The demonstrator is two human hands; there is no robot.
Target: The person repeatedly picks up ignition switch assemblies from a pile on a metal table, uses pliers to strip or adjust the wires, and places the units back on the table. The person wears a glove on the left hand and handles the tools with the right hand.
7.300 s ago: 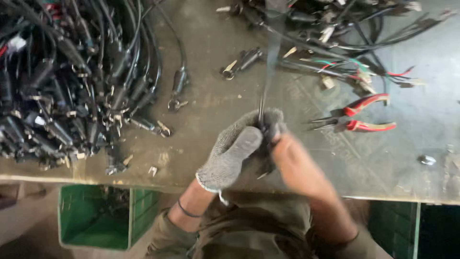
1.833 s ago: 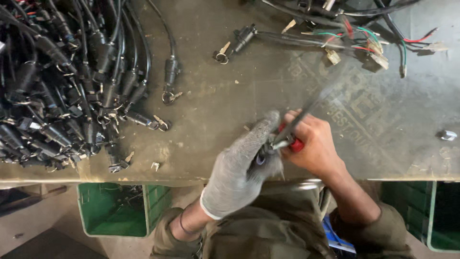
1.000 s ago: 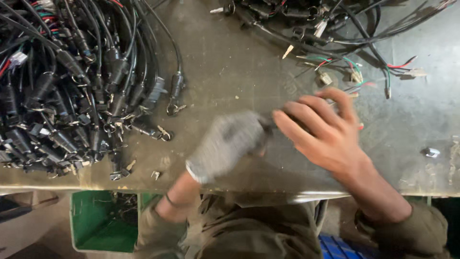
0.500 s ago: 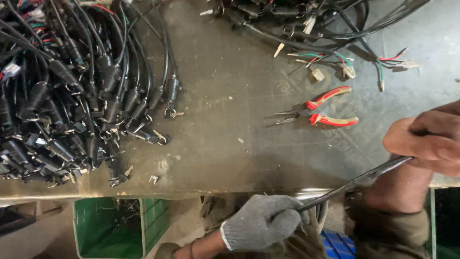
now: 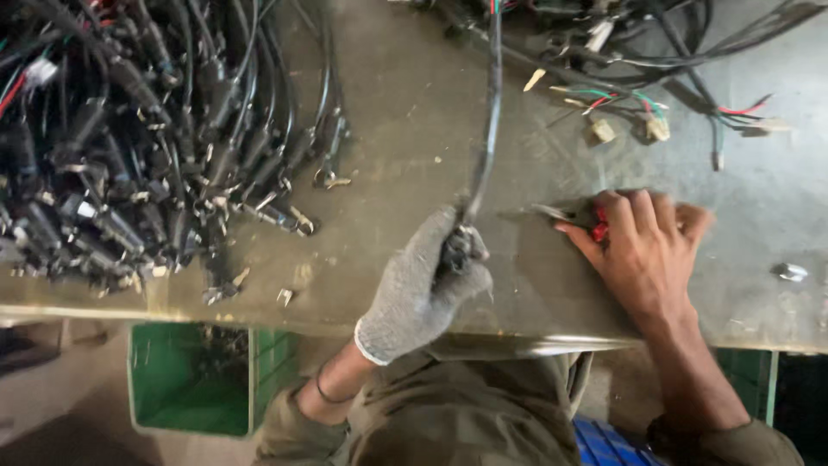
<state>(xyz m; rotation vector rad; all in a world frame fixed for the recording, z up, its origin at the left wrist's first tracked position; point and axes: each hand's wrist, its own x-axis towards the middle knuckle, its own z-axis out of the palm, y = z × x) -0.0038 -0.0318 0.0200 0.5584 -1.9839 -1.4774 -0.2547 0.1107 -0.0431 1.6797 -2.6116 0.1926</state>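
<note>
My left hand (image 5: 427,289), in a grey knit glove, grips the end of a black cable (image 5: 490,112) that runs up the worn metal table (image 5: 405,129) to the tangle at the top. My bare right hand (image 5: 642,250) lies flat over the red-handled pliers (image 5: 580,216); their metal jaws stick out to the left of my fingers and a bit of red handle shows between them. Whether the fingers have closed round the handles is unclear.
A big heap of black cables with connectors (image 5: 129,147) covers the table's left side. Loose coloured wires with small plugs (image 5: 638,112) lie top right. A small metal piece (image 5: 789,272) sits at far right. A green crate (image 5: 203,380) stands below the table edge.
Both hands came back up onto the table. My left hand now holds a cable end near the front edge, and my right hand has dropped onto the pliers that lay free before.
</note>
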